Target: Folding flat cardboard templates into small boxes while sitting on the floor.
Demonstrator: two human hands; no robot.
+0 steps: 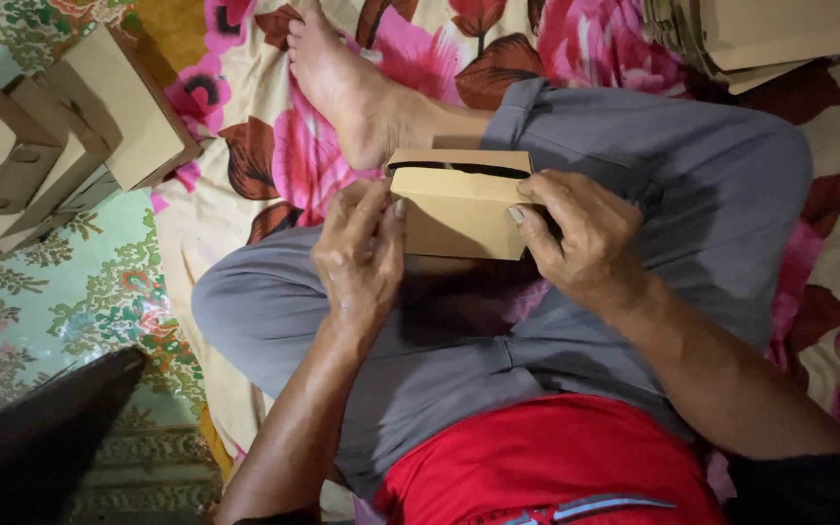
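Here the left hand (360, 255) and right hand (580, 238) grip a cardboard box (459, 206), lengthwise left-right.

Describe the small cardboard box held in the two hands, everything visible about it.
The cardboard box is small, rectangular and plain tan, apparently thin card. Its top edge shows a dark slit where a flap is not fully shut. It is held above the lap, over grey trousers, its broad face toward the camera. The left hand pinches its left edge; the right hand grips its right end, fingers on the front face.
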